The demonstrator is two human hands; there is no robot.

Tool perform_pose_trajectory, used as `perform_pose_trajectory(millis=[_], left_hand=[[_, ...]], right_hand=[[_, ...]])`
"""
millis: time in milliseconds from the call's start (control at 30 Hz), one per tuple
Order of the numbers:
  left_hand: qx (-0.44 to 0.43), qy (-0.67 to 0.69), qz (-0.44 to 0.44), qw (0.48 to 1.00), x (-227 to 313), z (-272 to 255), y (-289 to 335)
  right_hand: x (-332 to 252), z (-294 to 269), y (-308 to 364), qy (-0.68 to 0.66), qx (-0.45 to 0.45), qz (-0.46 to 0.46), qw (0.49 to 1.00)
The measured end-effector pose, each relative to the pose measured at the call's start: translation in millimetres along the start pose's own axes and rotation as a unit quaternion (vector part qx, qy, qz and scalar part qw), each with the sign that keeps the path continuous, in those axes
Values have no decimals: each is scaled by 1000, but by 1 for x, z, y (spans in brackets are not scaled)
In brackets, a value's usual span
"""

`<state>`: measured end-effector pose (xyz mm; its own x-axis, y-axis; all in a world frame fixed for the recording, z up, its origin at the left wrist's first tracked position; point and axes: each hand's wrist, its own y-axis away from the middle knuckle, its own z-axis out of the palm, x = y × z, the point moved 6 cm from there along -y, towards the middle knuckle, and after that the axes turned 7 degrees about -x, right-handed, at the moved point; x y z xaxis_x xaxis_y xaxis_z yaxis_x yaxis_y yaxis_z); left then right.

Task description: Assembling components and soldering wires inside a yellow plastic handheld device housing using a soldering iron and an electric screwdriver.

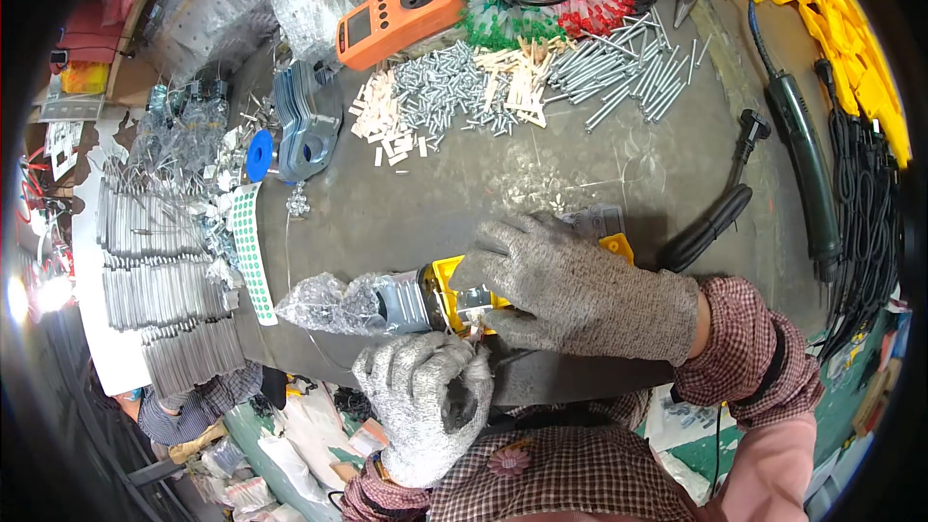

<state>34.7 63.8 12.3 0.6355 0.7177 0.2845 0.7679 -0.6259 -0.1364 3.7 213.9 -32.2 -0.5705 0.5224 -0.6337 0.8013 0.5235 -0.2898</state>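
In a grey knit glove, my right hand (580, 295) lies over a yellow plastic housing (444, 275), its fingers bent and closed around it. My left hand (425, 396), gloved in lighter grey, curls at the housing's near edge. Its thumb and forefinger meet at the small parts there; what they pinch is too small to make out. From the housing's left end a shiny metal cylinder (406, 302) sticks out, with crumpled clear plastic (329, 304) beside it. A yellow corner (617, 248) and a clear grey piece (592, 222) show beyond my right hand, which covers the middle.
Piles of screws (435, 82), wooden pegs (522, 77) and long bolts (628, 63) lie at the back beside an orange meter (401, 19). A bundled plug cord (715, 222) and electric screwdriver (802, 174) lie right. Stacked grey strips (164, 300) and a green-dotted sticker sheet (253, 251) are left.
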Motion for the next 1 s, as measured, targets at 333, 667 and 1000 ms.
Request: perform_pose_trajectory(millis=[333,667,1000], left_hand=[[-15,10,10,1000,-10,15,7],[-49,-6,21,999,-7,9,0],[-90,11,8,996,-14,21,7]], right_hand=[[-2,-1,0,52,-6,-31,998],[0,-1,3,70,39,-26,996],[1,3,1,58,3,-19,998]])
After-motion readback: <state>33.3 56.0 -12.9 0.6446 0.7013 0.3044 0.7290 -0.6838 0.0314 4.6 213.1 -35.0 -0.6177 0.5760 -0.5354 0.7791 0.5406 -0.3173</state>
